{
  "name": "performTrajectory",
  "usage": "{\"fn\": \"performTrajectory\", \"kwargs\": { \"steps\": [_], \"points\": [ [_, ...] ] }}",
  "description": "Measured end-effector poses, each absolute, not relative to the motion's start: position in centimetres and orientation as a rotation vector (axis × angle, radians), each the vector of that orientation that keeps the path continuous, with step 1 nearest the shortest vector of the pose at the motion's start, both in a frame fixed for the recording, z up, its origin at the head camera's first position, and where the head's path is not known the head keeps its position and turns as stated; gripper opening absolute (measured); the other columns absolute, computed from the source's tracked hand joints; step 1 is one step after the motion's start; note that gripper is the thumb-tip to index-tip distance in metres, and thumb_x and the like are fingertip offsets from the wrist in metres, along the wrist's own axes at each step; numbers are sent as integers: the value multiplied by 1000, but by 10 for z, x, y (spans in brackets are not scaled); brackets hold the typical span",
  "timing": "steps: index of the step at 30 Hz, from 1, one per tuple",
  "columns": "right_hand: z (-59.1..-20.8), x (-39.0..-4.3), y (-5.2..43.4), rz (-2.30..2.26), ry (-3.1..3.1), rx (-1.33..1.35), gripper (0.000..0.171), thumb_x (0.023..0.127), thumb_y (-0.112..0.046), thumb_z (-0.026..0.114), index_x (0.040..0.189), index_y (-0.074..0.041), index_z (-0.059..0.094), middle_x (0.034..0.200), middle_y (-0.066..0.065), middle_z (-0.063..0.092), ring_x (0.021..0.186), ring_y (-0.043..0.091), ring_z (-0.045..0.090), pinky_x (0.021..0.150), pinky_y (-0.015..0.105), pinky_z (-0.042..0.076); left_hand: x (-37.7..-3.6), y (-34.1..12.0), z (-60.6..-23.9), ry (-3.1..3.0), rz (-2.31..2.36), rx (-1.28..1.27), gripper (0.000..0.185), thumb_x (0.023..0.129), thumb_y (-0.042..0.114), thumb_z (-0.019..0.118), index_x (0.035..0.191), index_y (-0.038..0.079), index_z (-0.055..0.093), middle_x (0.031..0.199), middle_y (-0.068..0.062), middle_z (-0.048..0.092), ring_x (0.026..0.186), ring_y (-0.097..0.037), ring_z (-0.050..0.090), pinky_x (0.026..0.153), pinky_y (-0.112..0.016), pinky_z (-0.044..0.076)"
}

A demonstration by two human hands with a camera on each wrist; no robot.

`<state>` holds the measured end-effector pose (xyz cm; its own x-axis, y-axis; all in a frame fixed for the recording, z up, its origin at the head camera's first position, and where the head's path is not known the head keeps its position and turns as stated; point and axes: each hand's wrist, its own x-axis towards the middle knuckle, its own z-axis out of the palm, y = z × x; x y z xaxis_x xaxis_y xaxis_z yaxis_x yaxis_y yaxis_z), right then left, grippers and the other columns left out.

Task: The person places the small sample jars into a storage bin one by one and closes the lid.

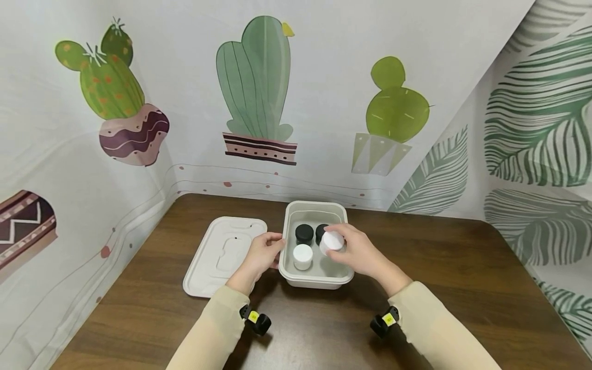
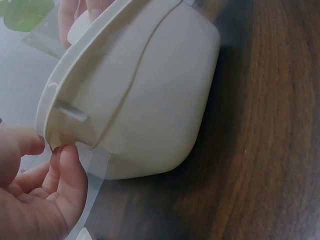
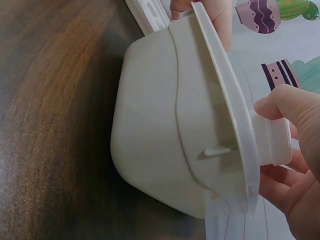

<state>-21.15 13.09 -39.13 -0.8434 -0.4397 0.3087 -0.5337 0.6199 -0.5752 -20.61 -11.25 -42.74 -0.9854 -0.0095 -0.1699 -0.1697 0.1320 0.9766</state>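
Observation:
A pale grey plastic box [image 1: 316, 281] stands uncovered on the table. My left hand [image 1: 264, 252] pinches its left rim between thumb and fingers, as the left wrist view shows with the box wall [image 2: 150, 90]. In my right hand [image 1: 363, 251] is a white jar [image 1: 332, 241], gripped at the box's right side; in the right wrist view the jar [image 3: 272, 140] sits at rim height. Inside the box are another white jar [image 1: 302, 256] at the front left and a black-capped jar [image 1: 304, 234] behind it. A second black-capped jar [image 1: 320, 232] is partly hidden by the held jar.
The box's flat lid [image 1: 210, 262] lies on the table to the left. The brown wooden table [image 1: 444, 267] extends to the right. A cactus-print cloth [image 1: 324, 103] hangs behind its far edge.

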Motion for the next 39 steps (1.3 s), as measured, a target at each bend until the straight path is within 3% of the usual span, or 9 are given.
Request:
{"fn": "performTrajectory", "kwargs": {
  "steps": [12,18,32,39],
  "points": [
    [-399,-217,126,966,-2701,899,46,72,-12,74,116,-4,61,117,13,62,101,24,60,85,37,51,-208,-112,-427,2283,1955,-190,31,93,14,55,119,-3,58,99,-24,63,65,-17,62,51,-27,53],
    [-406,-218,123,851,-2692,960,44,72,-11,72,114,-2,60,113,13,60,96,22,59,82,36,51,-209,-110,-427,2286,1954,-190,31,94,15,55,119,-4,58,98,-23,62,64,-16,62,51,-28,54],
    [-411,-222,123,652,-2771,952,48,73,-16,66,119,-5,57,119,7,56,89,16,58,80,32,51,-212,-106,-423,2291,1934,-172,33,93,16,55,120,-4,57,102,-23,62,75,-28,66,54,-31,56],
    [-413,-225,118,553,-2795,933,49,71,-18,65,118,-5,58,119,9,59,91,19,60,79,33,52,-212,-105,-420,2319,1911,-160,32,93,14,55,119,-4,57,96,-19,62,63,-16,59,50,-30,55]
  ]
}}
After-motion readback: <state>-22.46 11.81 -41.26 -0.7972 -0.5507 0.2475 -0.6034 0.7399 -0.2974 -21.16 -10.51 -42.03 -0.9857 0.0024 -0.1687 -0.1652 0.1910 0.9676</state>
